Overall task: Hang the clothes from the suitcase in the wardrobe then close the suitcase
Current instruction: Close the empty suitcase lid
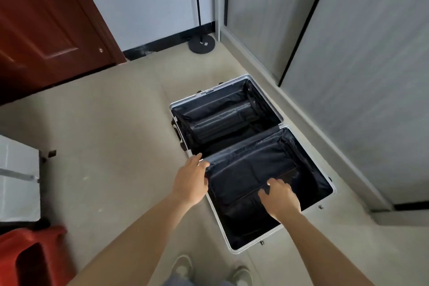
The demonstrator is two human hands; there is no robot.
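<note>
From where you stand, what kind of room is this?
Probably a bedroom in a home: an open suitcase lies on the floor beside a wardrobe with sliding doors, and a reddish wooden door stands to the left.

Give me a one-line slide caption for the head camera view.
Open suitcase on the floor by the wardrobe: left hand holds its rim, right hand rests on the black lining.
</note>
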